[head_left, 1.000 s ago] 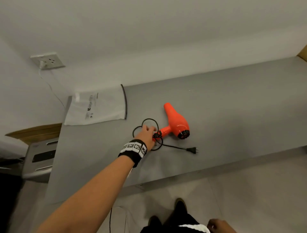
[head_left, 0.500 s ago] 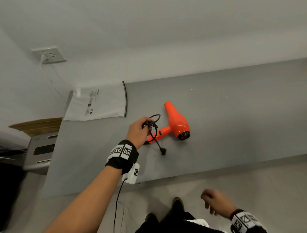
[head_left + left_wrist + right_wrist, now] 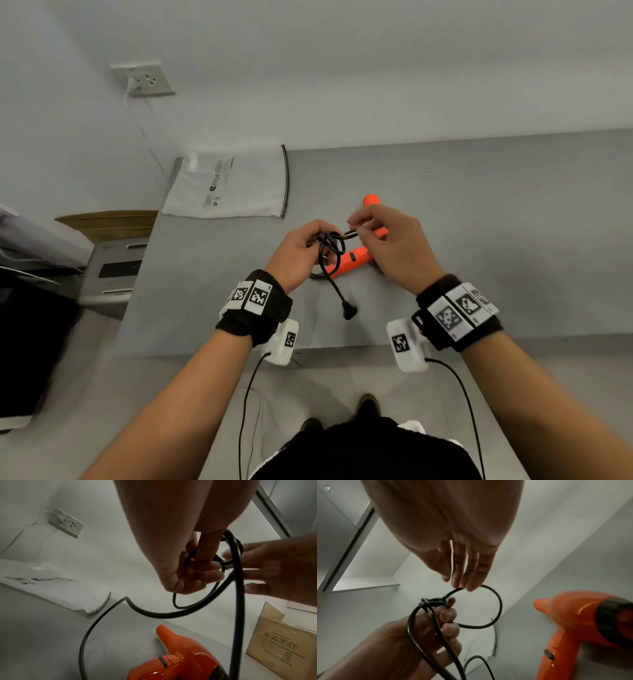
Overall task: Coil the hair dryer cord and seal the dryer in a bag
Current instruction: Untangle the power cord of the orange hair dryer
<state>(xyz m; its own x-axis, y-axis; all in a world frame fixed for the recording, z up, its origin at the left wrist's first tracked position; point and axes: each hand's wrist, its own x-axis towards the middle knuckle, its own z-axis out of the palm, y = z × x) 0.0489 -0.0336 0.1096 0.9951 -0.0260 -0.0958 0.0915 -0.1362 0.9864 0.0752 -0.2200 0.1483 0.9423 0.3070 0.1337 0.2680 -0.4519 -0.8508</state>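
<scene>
The orange hair dryer lies on the grey table, its body partly hidden behind my right hand. My left hand is raised above the dryer handle and grips several loops of the black cord. The plug dangles below that hand. My right hand pinches one loop of the cord at its fingertips. The left wrist view shows the cord sagging to the table beside the dryer. A white zip bag lies flat at the table's far left corner.
A wall socket with a thin white lead sits above the bag. A cardboard box stands at the right beyond the dryer. A grey unit and dark things stand left of the table. My feet are by the front edge.
My right hand came up from below the table edge and took hold of a cord loop. My left hand lifted the gathered cord higher, and the plug now hangs free.
</scene>
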